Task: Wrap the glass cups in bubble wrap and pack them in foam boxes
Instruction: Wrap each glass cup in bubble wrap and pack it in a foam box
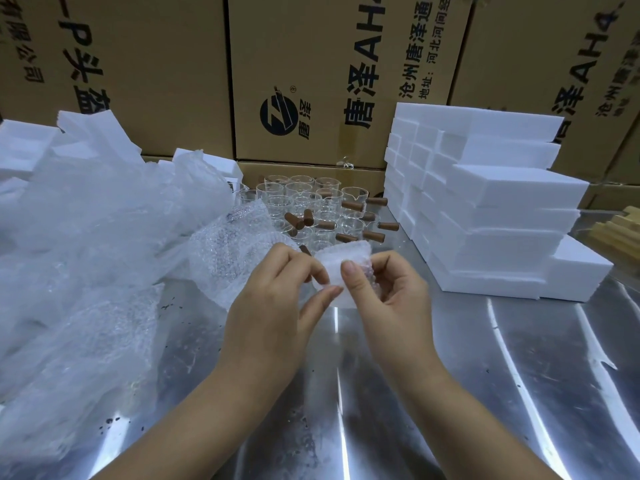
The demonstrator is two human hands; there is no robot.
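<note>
Bubble-wrapped cup (333, 271), left hand (273, 303) and right hand (393, 292) grip pinching it, steel table (450, 375), cartons (311, 64) behind

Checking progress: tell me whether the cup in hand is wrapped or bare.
Wrapped: bubble wrap covers it; left hand and right hand pinch the wrap.

We saw a shiny metal table (450, 393) with dark specks and bright streaks of light on it. Far behind it, big brown cardboard boxes (304, 46) with black letters stood stacked like a wall. Pale wooden pieces (620, 230) lay far right.
</note>
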